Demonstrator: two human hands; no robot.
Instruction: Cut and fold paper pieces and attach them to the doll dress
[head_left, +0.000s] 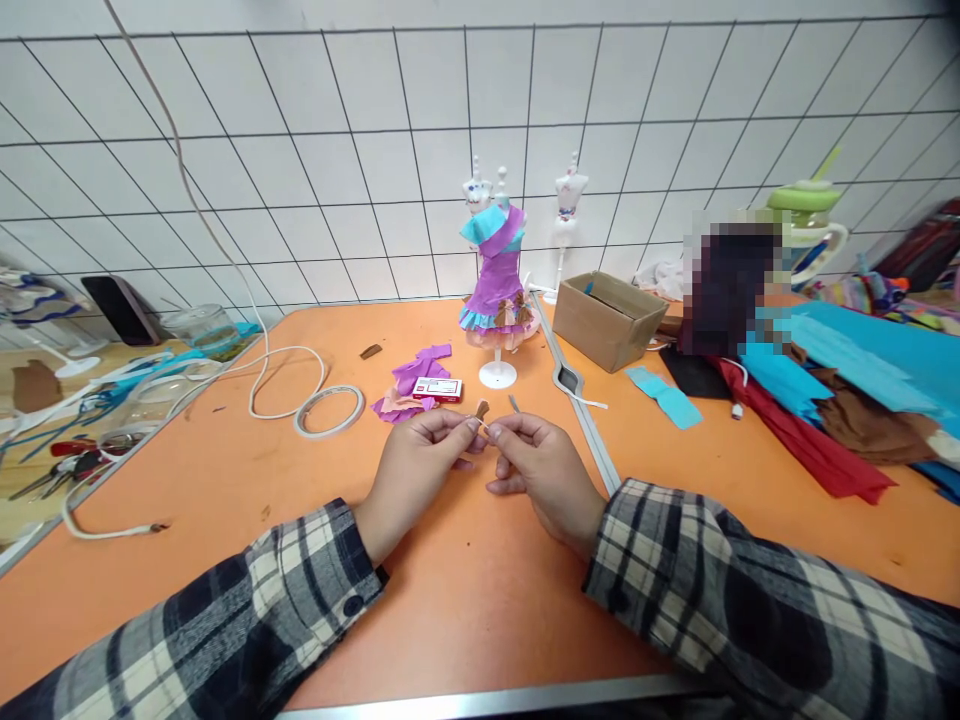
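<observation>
My left hand (424,467) and my right hand (544,470) meet over the middle of the orange table, thumbs and fingertips pinched close together. Between them is a small brown piece of crepe paper (481,408), gathered at its lower end, with a thin pale strip at the fingertips. Both hands are closed on this piece. A narrow grey tip (514,403) sticks up behind my right fingers; the rest of it is hidden. Just beyond stands a miniature dress form wearing a purple and blue paper dress (496,285) with brown bows and a ruffled hem.
Left of the dress lie purple paper scraps (420,372), a small red-and-white box (438,390) and a tape roll (328,411). A cardboard box (609,320), a metal ruler (581,410) and coloured crepe paper (806,425) are to the right. A white cable (259,385) loops at left.
</observation>
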